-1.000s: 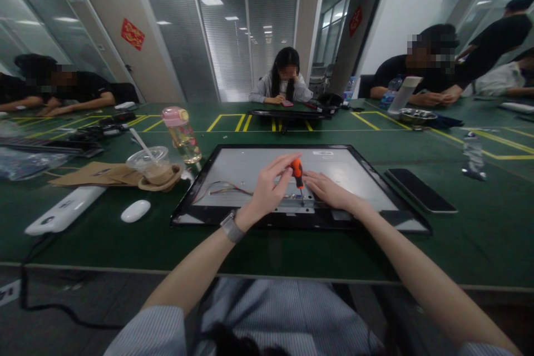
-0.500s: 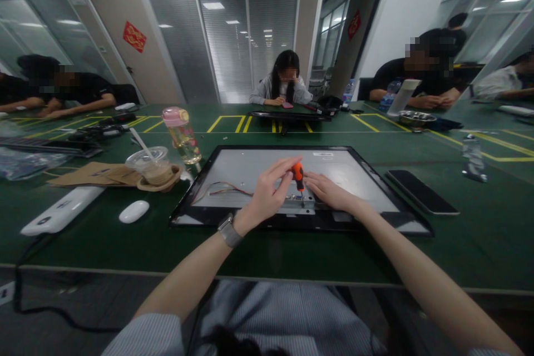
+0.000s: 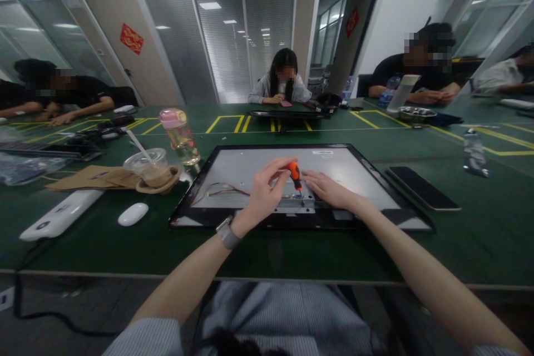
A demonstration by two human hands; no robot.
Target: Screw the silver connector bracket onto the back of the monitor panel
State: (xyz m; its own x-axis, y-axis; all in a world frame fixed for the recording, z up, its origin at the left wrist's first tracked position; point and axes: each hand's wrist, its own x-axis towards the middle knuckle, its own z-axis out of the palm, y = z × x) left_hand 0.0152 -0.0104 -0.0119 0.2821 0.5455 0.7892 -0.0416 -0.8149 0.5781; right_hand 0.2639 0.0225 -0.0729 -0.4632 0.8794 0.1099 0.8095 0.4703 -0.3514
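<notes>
I see left hand pinching orange-black screwdriver at handle, near upright, so shaft meets metal bracket on near side of panel. Right hand open, fingers extended beside handle, probably steadying panel; contact hard to judge from here. Panel lies flat on green table, phone at right.

Phone: right of panel. Bottle: left of panel. Cup: left, nearer than bottle.
</notes>
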